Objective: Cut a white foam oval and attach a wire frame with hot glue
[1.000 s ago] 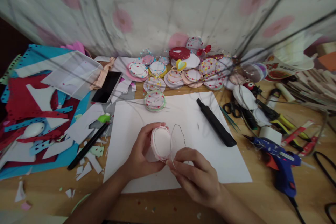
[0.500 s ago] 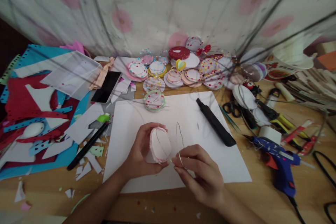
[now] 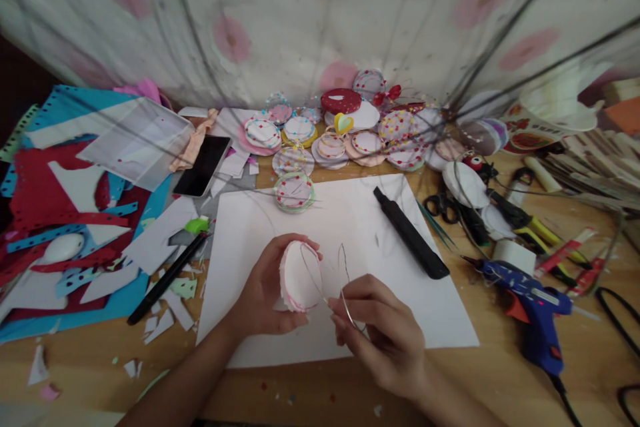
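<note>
My left hand [image 3: 273, 290] grips a round white paper piece [image 3: 301, 278] with a pinkish edge by its rim, its flat face tilted toward me. Between the thumb and fingers of my right hand [image 3: 383, 327] is a thin, curved wire [image 3: 345, 273]. One end of it reaches up in a narrow loop, and a fine strand runs across the face of the round piece. Whether that strand touches the paper I cannot tell. Both hands are above a white sheet of paper [image 3: 250, 227].
On the sheet's right lies a black pen-shaped tool [image 3: 413, 233]. A blue glue gun [image 3: 530, 307], pliers [image 3: 535, 233] and scissors [image 3: 443, 209] are at the right. Decorated paper discs [image 3: 295, 190] line the back. Left are a phone [image 3: 203, 167], a clear box [image 3: 140, 140] and coloured scraps [image 3: 47, 180].
The round paper piece has turned slightly and shifted a little left in my left hand. The wire in my right hand has tilted, and its strand now crosses the piece's face differently.
</note>
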`<state>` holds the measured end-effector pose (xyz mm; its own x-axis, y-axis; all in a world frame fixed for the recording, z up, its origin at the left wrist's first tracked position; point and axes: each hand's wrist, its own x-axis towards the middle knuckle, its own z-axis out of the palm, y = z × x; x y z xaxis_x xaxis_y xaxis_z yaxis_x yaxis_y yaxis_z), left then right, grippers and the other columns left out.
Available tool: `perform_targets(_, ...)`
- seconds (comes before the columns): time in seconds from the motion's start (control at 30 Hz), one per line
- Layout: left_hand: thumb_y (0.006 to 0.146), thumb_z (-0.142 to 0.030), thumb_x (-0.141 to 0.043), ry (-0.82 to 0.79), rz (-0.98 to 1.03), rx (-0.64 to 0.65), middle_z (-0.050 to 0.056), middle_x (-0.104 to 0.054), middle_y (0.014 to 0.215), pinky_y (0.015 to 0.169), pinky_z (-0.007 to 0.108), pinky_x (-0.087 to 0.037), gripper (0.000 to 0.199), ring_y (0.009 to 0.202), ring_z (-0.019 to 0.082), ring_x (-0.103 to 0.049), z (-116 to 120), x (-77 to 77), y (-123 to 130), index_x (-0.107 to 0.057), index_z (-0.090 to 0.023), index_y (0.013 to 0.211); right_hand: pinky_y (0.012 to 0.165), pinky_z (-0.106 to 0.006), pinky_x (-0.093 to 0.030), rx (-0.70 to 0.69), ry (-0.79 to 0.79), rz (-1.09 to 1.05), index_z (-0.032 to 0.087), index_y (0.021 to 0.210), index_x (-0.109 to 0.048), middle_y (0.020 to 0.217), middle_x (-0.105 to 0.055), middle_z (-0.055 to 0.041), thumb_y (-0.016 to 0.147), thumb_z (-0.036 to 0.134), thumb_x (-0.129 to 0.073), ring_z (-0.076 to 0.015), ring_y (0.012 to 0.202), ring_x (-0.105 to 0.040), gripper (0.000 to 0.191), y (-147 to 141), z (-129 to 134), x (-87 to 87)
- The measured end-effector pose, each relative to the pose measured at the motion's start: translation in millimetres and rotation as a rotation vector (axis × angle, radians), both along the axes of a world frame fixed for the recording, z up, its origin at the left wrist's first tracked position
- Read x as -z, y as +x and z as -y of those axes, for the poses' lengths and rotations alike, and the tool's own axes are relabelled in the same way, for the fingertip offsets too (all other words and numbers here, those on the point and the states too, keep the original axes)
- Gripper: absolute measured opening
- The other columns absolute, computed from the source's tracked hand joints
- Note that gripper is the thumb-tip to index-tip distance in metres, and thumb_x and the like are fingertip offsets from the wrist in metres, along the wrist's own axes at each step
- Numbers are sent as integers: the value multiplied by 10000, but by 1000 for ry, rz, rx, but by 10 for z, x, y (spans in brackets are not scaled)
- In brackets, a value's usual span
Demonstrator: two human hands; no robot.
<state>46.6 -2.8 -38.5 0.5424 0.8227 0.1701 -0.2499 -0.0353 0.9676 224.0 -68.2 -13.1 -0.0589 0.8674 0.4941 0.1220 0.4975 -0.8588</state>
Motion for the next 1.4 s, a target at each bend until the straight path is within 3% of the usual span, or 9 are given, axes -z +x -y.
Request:
perform_targets(0.1, 572, -345, -793, -11, -1, 12, 122, -528, 1189, 874, 393, -451, 780, 1040, 281, -536, -8, -3, -2, -428, -228, 1251, 528, -242, -465, -24, -15, -17, 161, 1014, -629, 739, -562, -47, 765, -35, -551, -141, 681, -532, 326, -9, 8, 19)
perform_targets(0.27, 567, -340, -800, -22, 9, 28, 114, -517, 1190, 868, 369, -450, 794, 1044, 271, -524, 4, 8, -9, -422, -231, 1257, 532, -240, -484, -75, -166, -149, 208, 1010, -634, 816, -538, -38, 790, 9, -560, -118, 668, -536, 305, -32, 68, 83)
perform_targets(0.43, 556, -253, -805, -65, 12, 50, 102, -470, 1231, 874, 349, -440, 811, 1057, 251, -503, 28, 35, -7, -399, -254, 1258, 532, -236, -494, -81, -217, -199, 230, 1009, -641, 810, -540, -33, 795, 43, -584, -123, 689, -558, 289, -43, 75, 74)
perform_targets(0.87, 500, -210, -815, -89, 57, 91, 71, -486, 1143, 773, 311, -397, 857, 986, 222, -460, 19, 79, 5, -338, -299, 1207, 557, -235, -497, -117, 9, -6, 182, 1078, -617, 790, -566, -45, 797, 36, -573, -132, 694, -549, 320, -30, 17, 10)
perform_targets(1.1, 433, -228, -840, -111, 23, 37, 68, -444, 1154, 753, 292, -389, 865, 977, 218, -439, 20, 117, -11, -381, -284, 1164, 557, -226, -500, -100, 20, 13, 171, 1048, -624, 774, -570, -43, 802, 53, -573, -130, 688, -554, 278, -28, 8, 9)
perform_targets(1.4, 460, -352, -835, -102, 20, 24, 66, -461, 1088, 706, 284, -377, 833, 901, 198, -443, 2, 104, -10, -398, -280, 1165, 529, -237, -488, -87, 5, 28, 172, 1037, -629, 769, -572, -46, 796, 56, -581, -137, 670, -557, 271, -26, 13, 5)
